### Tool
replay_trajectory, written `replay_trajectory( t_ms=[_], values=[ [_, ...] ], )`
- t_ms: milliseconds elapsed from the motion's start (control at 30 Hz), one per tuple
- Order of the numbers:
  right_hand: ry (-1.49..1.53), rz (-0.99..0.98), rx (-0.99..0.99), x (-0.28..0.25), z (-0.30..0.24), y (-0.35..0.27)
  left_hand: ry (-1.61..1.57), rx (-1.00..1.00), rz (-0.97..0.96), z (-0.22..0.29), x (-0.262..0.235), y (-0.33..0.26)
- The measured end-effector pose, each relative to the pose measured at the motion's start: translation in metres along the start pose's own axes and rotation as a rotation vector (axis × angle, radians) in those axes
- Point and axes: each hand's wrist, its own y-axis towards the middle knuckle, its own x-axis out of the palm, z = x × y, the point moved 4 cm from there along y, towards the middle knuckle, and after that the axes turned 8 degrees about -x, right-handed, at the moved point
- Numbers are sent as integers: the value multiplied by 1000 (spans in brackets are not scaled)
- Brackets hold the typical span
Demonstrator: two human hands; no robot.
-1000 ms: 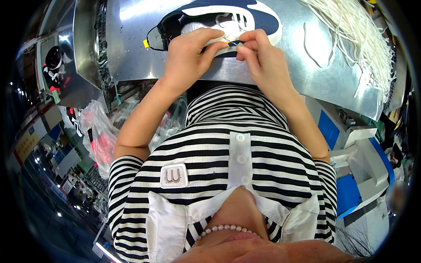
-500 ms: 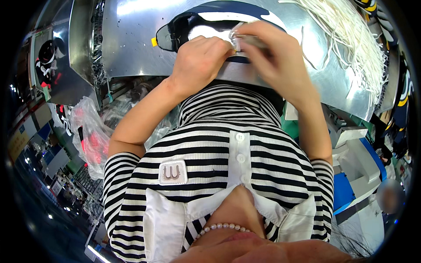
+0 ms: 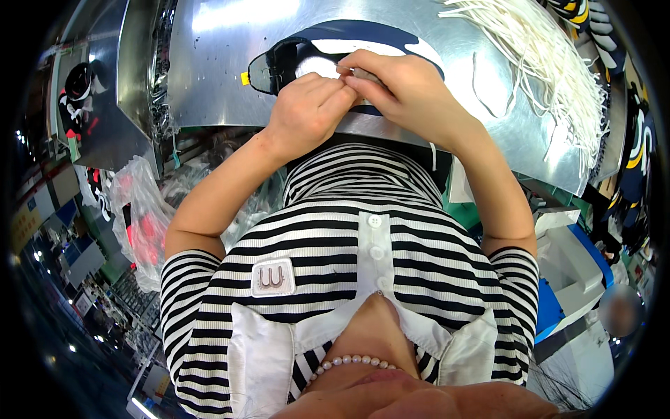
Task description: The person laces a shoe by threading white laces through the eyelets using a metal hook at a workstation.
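A navy-and-white shoe upper (image 3: 412, 33) lies on the metal table, its dark padded collar (image 3: 287, 57) to the left and a yellow tab (image 3: 245, 79) at the heel. My left hand (image 3: 310, 108) is closed at its near edge, fingertips pinched and partly hidden. Against those fingertips my right hand (image 3: 412, 91) is closed too, thumb and forefinger gripping a thin greyish piece (image 3: 367, 75), mostly covered, whose kind I cannot make out. A white lace end (image 3: 434, 157) hangs over the table edge below my right wrist. White lining shows inside the upper.
A large heap of white shoelaces (image 3: 551, 77) spreads over the right of the metal table (image 3: 216, 70). Clear plastic bags (image 3: 143, 216) hang at the left below the table. A white-and-blue machine (image 3: 565, 279) stands at the right, and more navy uppers (image 3: 638, 167) are at the far right.
My right hand has moved left and down, from a blurred position over the upper to touching my left fingertips. A white lace end now shows below my right wrist.
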Motion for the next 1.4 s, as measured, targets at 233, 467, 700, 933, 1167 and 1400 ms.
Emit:
replay_trajectory(
  t_ms=[233, 467, 700, 933, 1167, 1400],
  values=[
    [-211, -155, 187, -5, 11, -10, -56, 24, 7, 3, 2, -2],
    [237, 27, 283, -7, 18, -10, -125, -16, -38, -1, 1, 4],
    [474, 462, 244, -61, 24, 10, -178, -202, -174, -6, -1, 7],
    [522, 321, 343, 9, 35, -3, -504, -803, -135, -23, -4, 15],
    [331, 248, 346, -2, 23, -5, -355, -833, 35, -20, 3, 14],
    [296, 351, 381, -6, 15, -18, -173, -801, 154, -8, 0, 13]
  ],
)
